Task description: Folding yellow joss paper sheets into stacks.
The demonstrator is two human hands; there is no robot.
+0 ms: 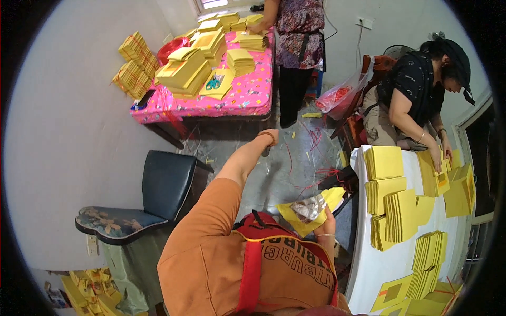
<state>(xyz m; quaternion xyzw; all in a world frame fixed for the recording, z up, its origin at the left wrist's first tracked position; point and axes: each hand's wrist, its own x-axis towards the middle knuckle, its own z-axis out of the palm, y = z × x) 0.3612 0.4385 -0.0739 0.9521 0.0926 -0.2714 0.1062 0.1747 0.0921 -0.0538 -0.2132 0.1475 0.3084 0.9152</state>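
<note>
My left arm reaches forward over the floor, and my left hand (271,138) is small and foreshortened in the gap beside the pink-covered table. Its fingers are hidden beneath it, so I cannot see whether it holds anything. Close to my right side, my right hand (326,223) is closed on the edge of a yellow paper sheet (291,213). A shiny silvery patch (310,208) shows on the sheet's middle. The sheet is tilted and slightly creased, held beside the white-covered table (362,263).
Yellow paper stacks and scissors (214,82) lie on the pink-covered table (247,107). A dark chair (169,181) stands left. One co-worker (300,31) stands behind that table; another (408,92) handles yellow paper at right. Red strings (314,138) litter the floor.
</note>
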